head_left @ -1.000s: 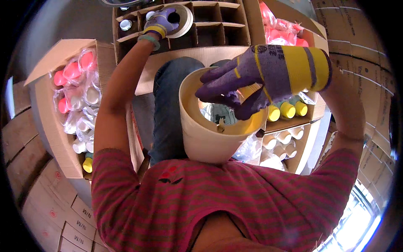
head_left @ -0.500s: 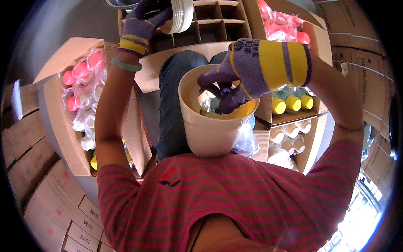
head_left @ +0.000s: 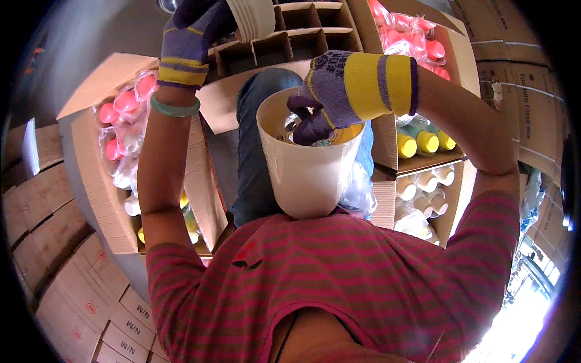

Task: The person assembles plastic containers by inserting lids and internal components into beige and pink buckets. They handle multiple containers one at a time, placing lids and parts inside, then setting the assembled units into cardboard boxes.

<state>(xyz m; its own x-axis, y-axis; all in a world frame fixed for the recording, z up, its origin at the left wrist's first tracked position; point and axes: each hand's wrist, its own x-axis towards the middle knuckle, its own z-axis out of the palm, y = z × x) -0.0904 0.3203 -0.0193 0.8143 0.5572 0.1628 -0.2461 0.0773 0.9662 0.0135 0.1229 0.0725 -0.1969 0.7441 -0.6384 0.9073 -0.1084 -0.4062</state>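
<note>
A tall cream plastic bucket (head_left: 311, 175) stands between my thighs. My right hand (head_left: 330, 94), in a purple and yellow knit glove, reaches over its rim with fingers curled together inside. Shiny items (head_left: 292, 124) show by the fingertips; what they pinch, if anything, is hidden. At the top edge, my left hand (head_left: 195, 33), gloved alike, is closed on a tilted stack of nested white plastic cups (head_left: 253, 19). Some of its fingers are cut off by the picture's edge. Under that stack is a carton with cardboard dividers (head_left: 269, 49).
On the left, an open carton (head_left: 100, 175) holds plastic-wrapped, red-capped items. Cartons on the right hold red-topped items (head_left: 434, 48), yellow-capped ones (head_left: 427, 143) and pale cups (head_left: 425, 181). Clear plastic wrap (head_left: 358, 196) lies beside the bucket. Stacked boxes (head_left: 72, 290) line both sides.
My right hand has shifted left and a little up, still within the bucket's mouth. My left hand has moved slightly left and away, and the cup stack is tilted differently.
</note>
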